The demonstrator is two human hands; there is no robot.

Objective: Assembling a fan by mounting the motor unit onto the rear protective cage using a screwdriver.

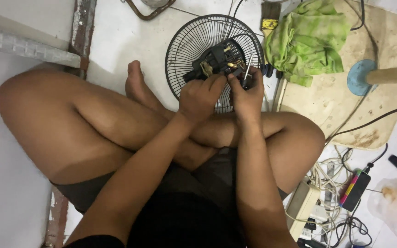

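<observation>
The left hand (201,94) is closed around a black fan motor part (217,62), held above a round wire fan guard (187,43) lying on the tiled floor (120,36). The right hand (248,94) pinches a thin screwdriver (246,69) against the part. Crossed legs (116,124) fill the floor's near side. A green cloth (306,39) lies just right of the guard; a tangle of cables (331,183) sits toward the floor's lower right corner.
</observation>
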